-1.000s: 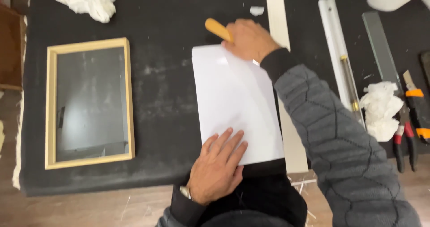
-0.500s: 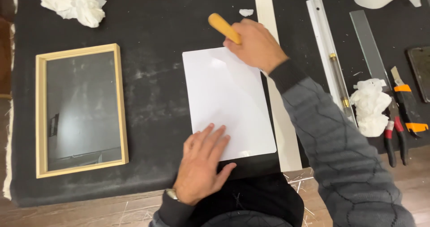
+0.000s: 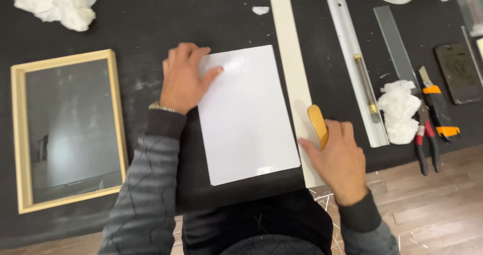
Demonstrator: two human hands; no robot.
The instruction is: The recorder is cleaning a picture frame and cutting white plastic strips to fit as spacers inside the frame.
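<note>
Bare mat [image 3: 151,23] above white sheet [image 3: 246,114]; strip [image 3: 289,64] crowds its right.

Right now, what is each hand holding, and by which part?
The right hand grips a yellow-handled tool by its handle. The left hand holds nothing; it presses flat on the white sheet.

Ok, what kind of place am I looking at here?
Probably a picture-framing workbench: a wooden frame on a black mat, a metal ruler, pliers, and the right hand gripping a wooden-handled tool beside a white sheet.
</note>
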